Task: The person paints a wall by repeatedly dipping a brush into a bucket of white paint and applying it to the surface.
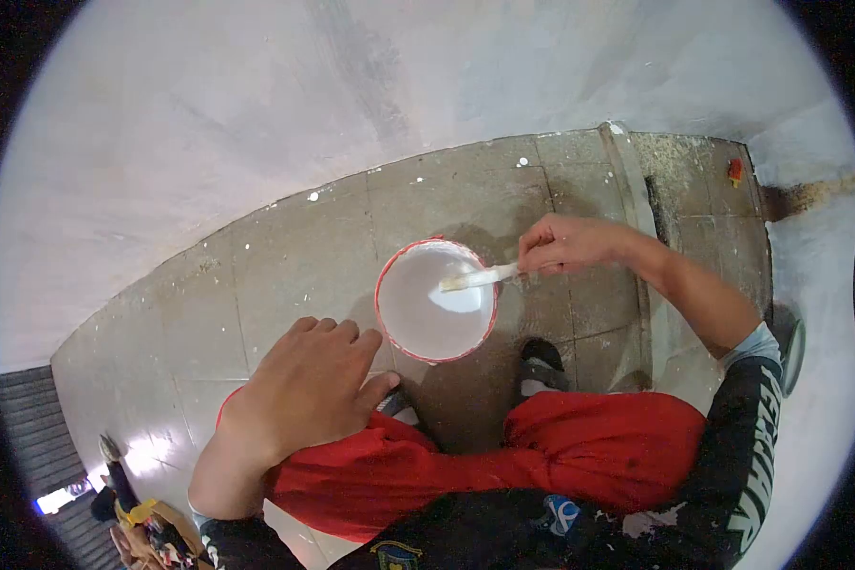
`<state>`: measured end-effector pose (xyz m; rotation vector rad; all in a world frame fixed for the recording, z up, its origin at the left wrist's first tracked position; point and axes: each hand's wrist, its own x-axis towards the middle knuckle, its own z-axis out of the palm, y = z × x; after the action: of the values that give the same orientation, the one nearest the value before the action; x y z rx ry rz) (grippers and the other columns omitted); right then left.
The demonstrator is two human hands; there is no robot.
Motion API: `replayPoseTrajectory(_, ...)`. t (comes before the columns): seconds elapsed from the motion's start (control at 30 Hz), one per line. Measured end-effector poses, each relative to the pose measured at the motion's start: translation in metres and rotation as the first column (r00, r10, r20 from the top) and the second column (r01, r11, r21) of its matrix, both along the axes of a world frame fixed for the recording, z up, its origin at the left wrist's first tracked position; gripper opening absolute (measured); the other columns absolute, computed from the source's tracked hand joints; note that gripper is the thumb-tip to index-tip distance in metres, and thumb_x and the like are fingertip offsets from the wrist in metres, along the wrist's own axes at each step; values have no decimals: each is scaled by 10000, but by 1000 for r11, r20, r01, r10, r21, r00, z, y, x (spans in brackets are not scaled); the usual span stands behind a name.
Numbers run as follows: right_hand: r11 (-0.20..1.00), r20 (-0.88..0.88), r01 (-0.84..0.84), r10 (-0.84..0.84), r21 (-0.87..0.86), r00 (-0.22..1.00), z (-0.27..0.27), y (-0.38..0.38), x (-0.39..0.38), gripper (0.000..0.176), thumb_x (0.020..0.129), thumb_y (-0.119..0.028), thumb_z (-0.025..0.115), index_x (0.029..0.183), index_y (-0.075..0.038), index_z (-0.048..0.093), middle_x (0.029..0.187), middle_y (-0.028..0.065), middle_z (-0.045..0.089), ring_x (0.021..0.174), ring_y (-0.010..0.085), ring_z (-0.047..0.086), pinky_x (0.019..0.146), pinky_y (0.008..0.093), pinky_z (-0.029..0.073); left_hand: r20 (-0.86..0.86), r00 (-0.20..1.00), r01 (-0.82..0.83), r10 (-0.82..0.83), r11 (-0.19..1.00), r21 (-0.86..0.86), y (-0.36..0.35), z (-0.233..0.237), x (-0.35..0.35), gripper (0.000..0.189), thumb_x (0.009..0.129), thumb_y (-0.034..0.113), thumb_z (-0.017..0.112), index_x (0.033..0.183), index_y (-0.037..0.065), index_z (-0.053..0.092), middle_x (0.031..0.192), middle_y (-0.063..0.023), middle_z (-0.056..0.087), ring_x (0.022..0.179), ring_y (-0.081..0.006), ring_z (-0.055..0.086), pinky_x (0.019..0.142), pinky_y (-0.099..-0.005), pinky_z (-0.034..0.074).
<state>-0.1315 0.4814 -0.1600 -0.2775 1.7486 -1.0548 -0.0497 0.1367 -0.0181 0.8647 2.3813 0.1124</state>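
My right hand (pixel 565 244) is closed on the end of a white, paint-covered paintbrush (pixel 484 276). The brush reaches over the right rim of a round bucket (pixel 378 302) with a red edge, its pale tip above the inside. White paint (pixel 458 298) shows in the bucket, which stands on the floor in front of my feet. My left hand (pixel 309 380) hangs over my left knee, to the lower left of the bucket and apart from it. Its back faces up, the thumb stands away from the loosely bent fingers, and nothing shows in it.
A whitish wall (pixel 256 104) rises beyond the tiled floor (pixel 294 247), which has white paint spots. To the right run a raised sill (pixel 627 180) and a small red object (pixel 735 171). Mixed items (pixel 152 522) lie at the lower left by a slatted grey surface (pixel 33 418).
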Motion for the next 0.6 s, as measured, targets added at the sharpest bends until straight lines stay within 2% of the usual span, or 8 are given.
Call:
replayPoseTrajectory(0.1,984,197,157,-139,-79,970,-12,2,3,301,927,-376,624,948,-89,712,630,-78,484,529,35,399,462,223,294,3,1000,11,-11,1000,-13,-1,0,-1,358,937,335,571,1070,3,598,936,-187,622,952,-364,604,903,-444,449)
replayPoseTrajectory(0.17,999,-1,34,-34,-13,999,-4,0,1,306,929,-383,619,965,-92,708,639,-78,493,530,32,396,467,218,294,11,1000,12,-11,1000,-20,1,-1,-1,359,937,333,571,1073,2,597,939,-189,623,956,-366,604,904,-445,448)
replayPoseTrajectory(0.23,993,77,111,-109,-30,991,6,-2,3,258,931,-330,618,933,-84,695,628,-77,478,528,29,392,467,221,288,-10,1000,17,-16,999,28,0,-2,-1,342,927,321,582,975,-16,603,894,-212,642,921,-365,626,896,-443,454)
replayPoseTrajectory(0.3,982,158,187,-178,-39,971,5,-2,3,214,933,-277,618,900,-75,681,617,-76,464,526,26,388,467,225,282,4,1000,12,-12,1000,3,1,-1,-2,345,934,325,575,1032,-5,600,917,-202,632,946,-367,614,901,-445,451)
replayPoseTrajectory(0.4,1000,-55,17,-17,9,998,-2,2,0,215,928,-294,622,906,-86,673,616,-78,455,525,23,378,470,221,274,20,1000,2,-1,1000,-21,3,0,-1,357,940,330,570,1091,8,598,941,-193,624,972,-368,603,908,-447,449)
replayPoseTrajectory(0.47,981,187,186,-173,-59,967,-1,1,3,227,924,-305,631,887,-85,673,616,-75,457,529,34,388,474,228,283,28,1000,0,1,1000,-31,2,1,-2,358,940,332,571,1093,9,599,942,-194,625,973,-368,603,909,-447,450)
replayPoseTrajectory(0.5,981,188,185,-171,-59,967,0,0,2,227,924,-305,631,887,-85,673,616,-75,457,529,34,388,474,228,283,18,1000,3,-2,1000,-24,1,1,-2,359,939,334,572,1090,9,601,946,-194,626,974,-368,603,913,-445,450)
replayPoseTrajectory(0.6,1000,-18,20,-20,14,1000,2,0,0,223,926,-297,624,897,-82,675,615,-78,447,529,34,379,474,223,275,14,1000,6,-5,1000,-24,2,0,-1,362,939,339,573,1084,9,603,955,-194,629,977,-366,604,920,-443,451)
